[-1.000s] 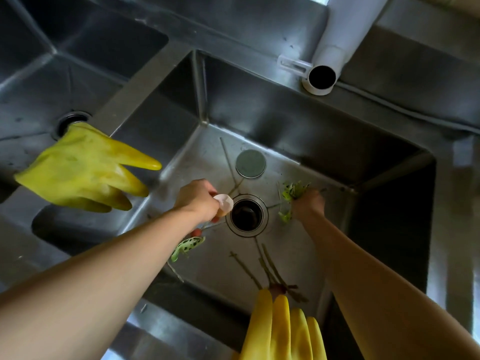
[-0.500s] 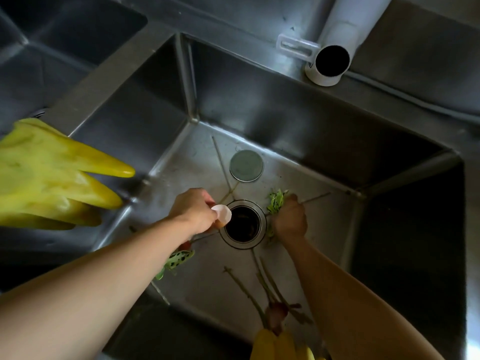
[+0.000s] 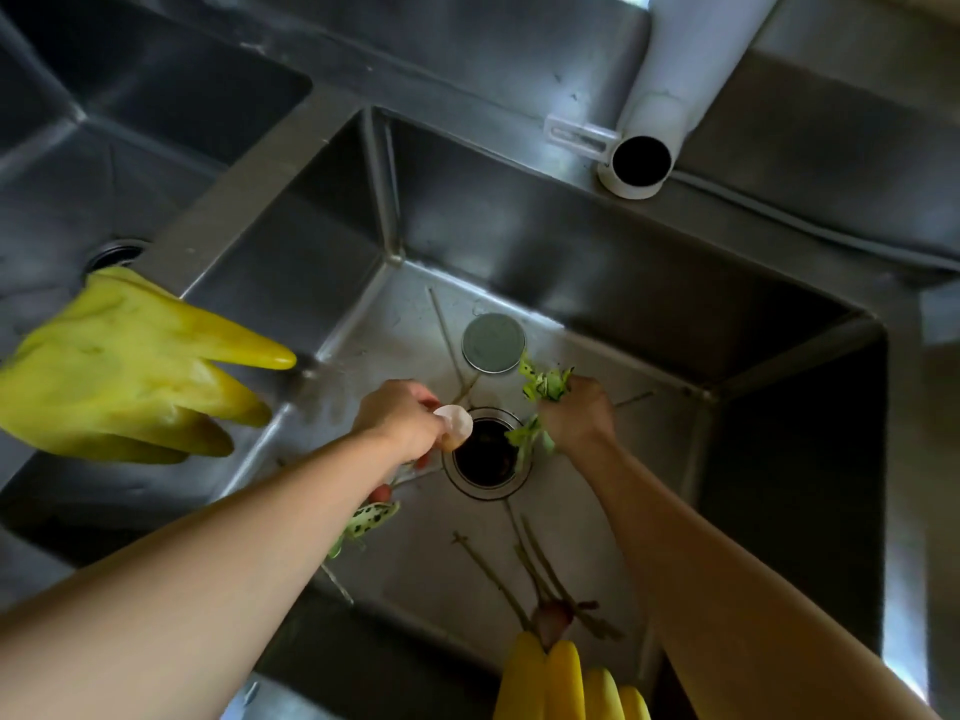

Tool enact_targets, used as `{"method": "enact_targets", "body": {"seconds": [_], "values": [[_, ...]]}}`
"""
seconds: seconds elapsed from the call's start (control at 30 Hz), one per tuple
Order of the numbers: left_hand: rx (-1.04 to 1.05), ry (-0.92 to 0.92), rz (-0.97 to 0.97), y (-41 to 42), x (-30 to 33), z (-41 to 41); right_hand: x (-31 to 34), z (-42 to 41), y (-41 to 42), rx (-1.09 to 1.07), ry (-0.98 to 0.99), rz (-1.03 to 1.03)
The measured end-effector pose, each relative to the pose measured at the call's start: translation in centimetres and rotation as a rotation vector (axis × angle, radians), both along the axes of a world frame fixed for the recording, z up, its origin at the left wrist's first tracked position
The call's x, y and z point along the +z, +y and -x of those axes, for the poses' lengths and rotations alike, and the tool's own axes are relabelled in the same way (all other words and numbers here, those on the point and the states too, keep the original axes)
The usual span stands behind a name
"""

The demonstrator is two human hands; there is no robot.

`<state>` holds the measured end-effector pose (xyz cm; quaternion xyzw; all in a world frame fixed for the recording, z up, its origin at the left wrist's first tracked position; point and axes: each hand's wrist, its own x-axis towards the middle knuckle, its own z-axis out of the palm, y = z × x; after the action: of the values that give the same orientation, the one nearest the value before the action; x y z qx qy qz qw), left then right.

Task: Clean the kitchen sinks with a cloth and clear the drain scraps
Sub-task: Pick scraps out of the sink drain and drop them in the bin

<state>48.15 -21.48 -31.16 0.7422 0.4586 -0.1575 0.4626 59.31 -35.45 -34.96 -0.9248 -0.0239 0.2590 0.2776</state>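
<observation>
Both my bare hands reach down into the steel sink (image 3: 597, 283). My left hand (image 3: 397, 418) pinches a pale eggshell piece (image 3: 456, 423) just left of the open drain hole (image 3: 488, 454). My right hand (image 3: 574, 415) grips a bunch of green vegetable scraps (image 3: 545, 384) at the drain's right rim, with leaves hanging out below the fist. A round grey drain cover (image 3: 493, 341) lies flat behind the drain. More scraps sit on the sink floor: a spotted green peel (image 3: 371, 517), a small red bit (image 3: 382, 493) and several thin stems (image 3: 530, 563).
One yellow rubber glove (image 3: 119, 376) hangs over the divider on the left, another yellow glove (image 3: 561, 683) over the near rim. A second sink (image 3: 67, 163) with its own drain lies to the left. A white pipe spout (image 3: 641, 158) overhangs the back edge.
My right hand has moved left with the green scraps, from the sink's right side to the drain's rim. My left hand has stayed by the drain with the eggshell. The view has shifted.
</observation>
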Motion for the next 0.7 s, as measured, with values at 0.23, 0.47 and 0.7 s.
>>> {"method": "enact_targets", "body": {"seconds": [0.23,0.47,0.7], "values": [[0.184,-0.081,0.125,1.2,2.3,0.5,6.7,1.5,2.4,0.062,0.278,-0.365],[0.295,-0.183,0.427,1.6,6.3,2.1,11.7,4.2,5.8,0.217,0.171,-0.271],[0.437,-0.243,0.734,2.5,8.3,3.6,13.8,6.8,7.3,0.235,0.061,-0.205]]}}
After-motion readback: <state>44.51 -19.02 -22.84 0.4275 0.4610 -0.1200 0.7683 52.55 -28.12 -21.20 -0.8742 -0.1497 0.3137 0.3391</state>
